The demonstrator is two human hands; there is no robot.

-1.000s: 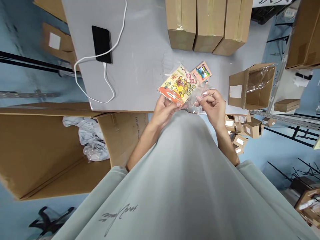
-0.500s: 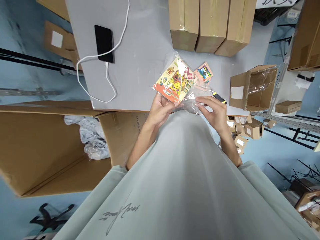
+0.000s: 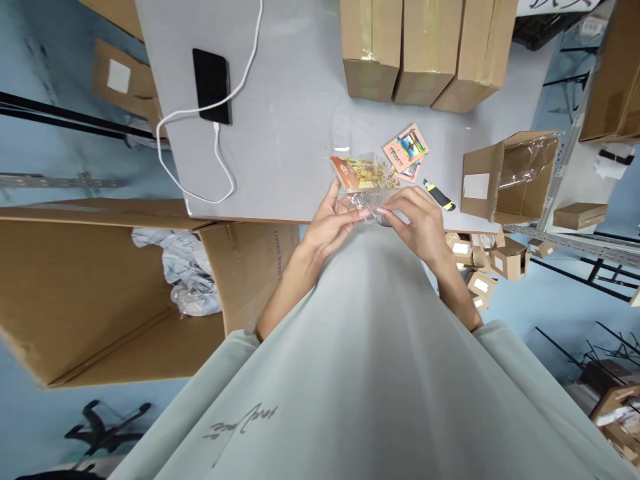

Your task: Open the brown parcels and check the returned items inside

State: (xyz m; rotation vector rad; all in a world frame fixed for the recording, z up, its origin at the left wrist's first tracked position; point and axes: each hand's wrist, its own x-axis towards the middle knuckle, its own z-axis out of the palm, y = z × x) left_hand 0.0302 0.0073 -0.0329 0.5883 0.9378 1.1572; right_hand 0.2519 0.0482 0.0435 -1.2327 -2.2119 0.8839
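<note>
Between my hands is a clear plastic bag with a colourful printed booklet or card pack inside, its yellow and orange face tilted away. My left hand pinches the bag's near edge between thumb and fingers. The fingertips of my right hand grip the same edge from the other side. Just beyond, two small pink picture cards overlap on the table. To the right of them lies a black and yellow box cutter, close to my right hand.
Three taped cardboard boxes stand at the back of the grey table. An open carton sits at the right edge. A phone with a white cable lies left. A large open box stands below the table's left side.
The bagged booklet has tipped so its face is foreshortened, uncovering more of the pink cards and the cutter. My right hand has moved left, closer to my left hand.
</note>
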